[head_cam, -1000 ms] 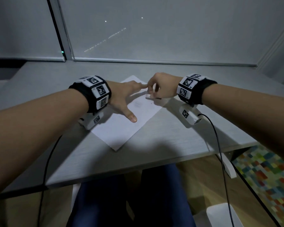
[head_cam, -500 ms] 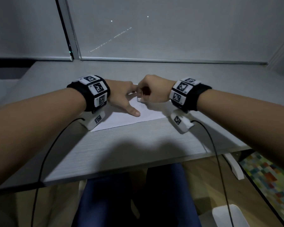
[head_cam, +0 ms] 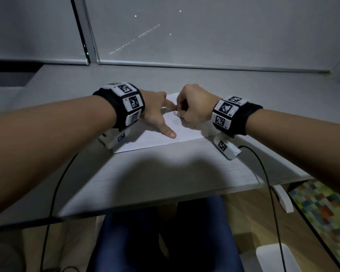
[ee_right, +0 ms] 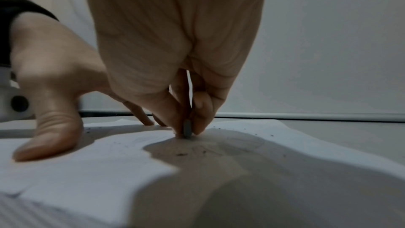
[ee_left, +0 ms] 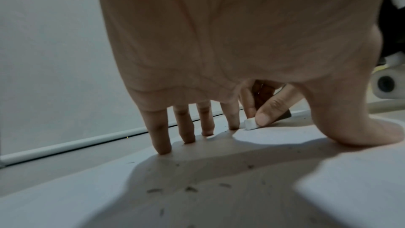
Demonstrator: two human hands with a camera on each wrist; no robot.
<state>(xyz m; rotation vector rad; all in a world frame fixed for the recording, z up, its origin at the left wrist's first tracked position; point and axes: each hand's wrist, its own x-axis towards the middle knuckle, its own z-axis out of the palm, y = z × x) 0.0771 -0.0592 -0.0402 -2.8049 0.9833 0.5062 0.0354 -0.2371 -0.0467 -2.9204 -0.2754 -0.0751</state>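
Note:
A white sheet of paper [head_cam: 153, 139] lies on the grey table [head_cam: 185, 169]. My left hand [head_cam: 159, 116] is spread flat on it, fingertips [ee_left: 162, 136] and thumb [ee_right: 50, 133] pressing the sheet down. Just to its right, my right hand [head_cam: 180, 112] pinches a small white eraser [head_cam: 176, 113] between thumb and fingers. The eraser [ee_left: 249, 124] touches the paper beside the left index finger. Seen end-on in the right wrist view, the eraser [ee_right: 187, 128] stands on faint pencil marks. Dark eraser crumbs [ee_left: 188, 189] are scattered over the sheet.
A drawn window blind [head_cam: 204, 32] closes off the back of the table. Cables [head_cam: 263, 173] hang from both wrist cameras over the front edge. Below are my legs in blue trousers [head_cam: 165, 232], a white bin [head_cam: 273, 256] and a colourful rug [head_cam: 322, 209].
The paper has turned under my hands, from a corner pointing at me to its near edge lying roughly along the table front. The right hand with the eraser has moved slightly left, close to the left index finger.

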